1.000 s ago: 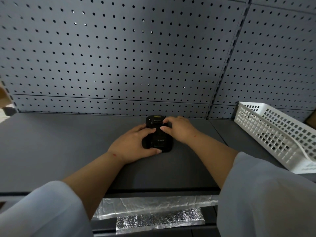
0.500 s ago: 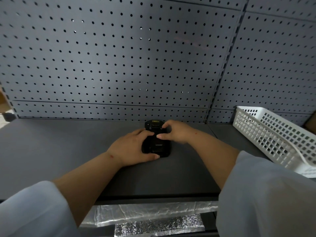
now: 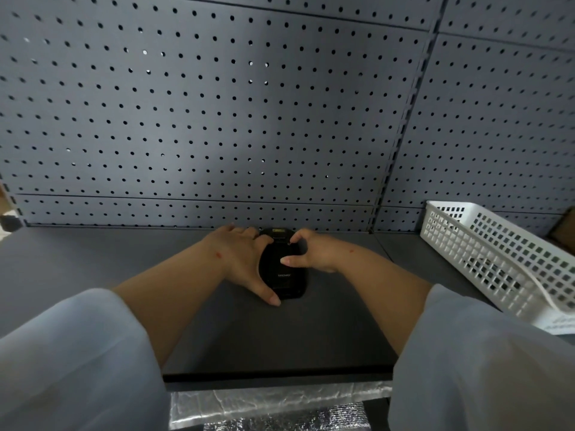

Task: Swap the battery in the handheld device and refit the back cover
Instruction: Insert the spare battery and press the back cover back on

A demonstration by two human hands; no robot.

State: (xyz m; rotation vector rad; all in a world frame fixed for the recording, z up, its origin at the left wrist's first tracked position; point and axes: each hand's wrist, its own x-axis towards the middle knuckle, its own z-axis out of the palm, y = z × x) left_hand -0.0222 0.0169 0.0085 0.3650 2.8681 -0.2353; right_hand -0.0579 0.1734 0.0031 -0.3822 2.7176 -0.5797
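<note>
Right now the black handheld device (image 3: 282, 269) lies back-up on the dark shelf (image 3: 93, 269), close to the pegboard wall (image 3: 217, 119), and the back cover looks shut, so I think this is the press-it-closed or open-it step. Left hand (image 3: 245, 259) grips its left side with the thumb along the edge; right hand (image 3: 314, 251) pinches the top right, and next they likely must work the latch near the top.

A: Dim, cool light; a paler patch glows on the pegboard (image 3: 249, 119) above the hands.

B: The tabletop (image 3: 93, 265) around them sits in soft shadow. Wide-angle bending bows the panel seams, and the sleeves (image 3: 77, 362) nearest the lens look soft.
</note>
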